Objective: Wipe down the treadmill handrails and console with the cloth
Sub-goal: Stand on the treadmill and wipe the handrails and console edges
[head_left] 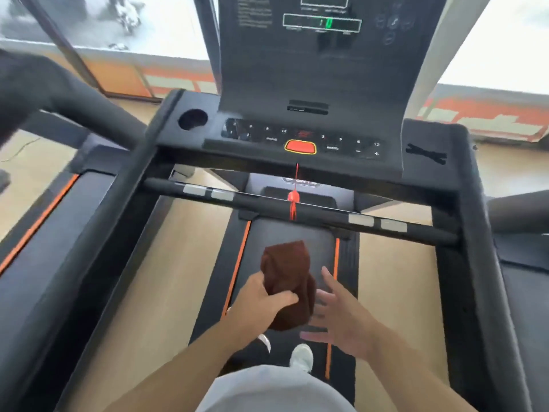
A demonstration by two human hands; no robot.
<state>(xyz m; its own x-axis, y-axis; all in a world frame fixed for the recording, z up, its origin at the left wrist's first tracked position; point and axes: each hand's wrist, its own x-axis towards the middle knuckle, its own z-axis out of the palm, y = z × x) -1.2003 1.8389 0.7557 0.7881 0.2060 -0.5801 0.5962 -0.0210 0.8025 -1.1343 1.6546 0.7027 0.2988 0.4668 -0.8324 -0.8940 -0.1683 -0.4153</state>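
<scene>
I stand on a black treadmill. My left hand [263, 298] grips a bunched dark brown cloth [286, 281] above the belt [292, 233]. Just right of the cloth, my right hand [335, 313] is spread with straight fingers, blurred and holding nothing. The console [312, 84] rises ahead, with a lit green readout and a red stop button [300, 147]. A black crossbar handrail [297, 208] runs below it. The left side handrail [118, 185] and right side handrail [475, 233] run back toward me.
A red safety cord [294, 197] hangs from the stop button over the crossbar. A round cup holder [192, 118] sits left of the buttons. Neighbouring treadmills [44, 188] stand on both sides. My white shoes [301, 356] are on the belt. Bright windows lie beyond.
</scene>
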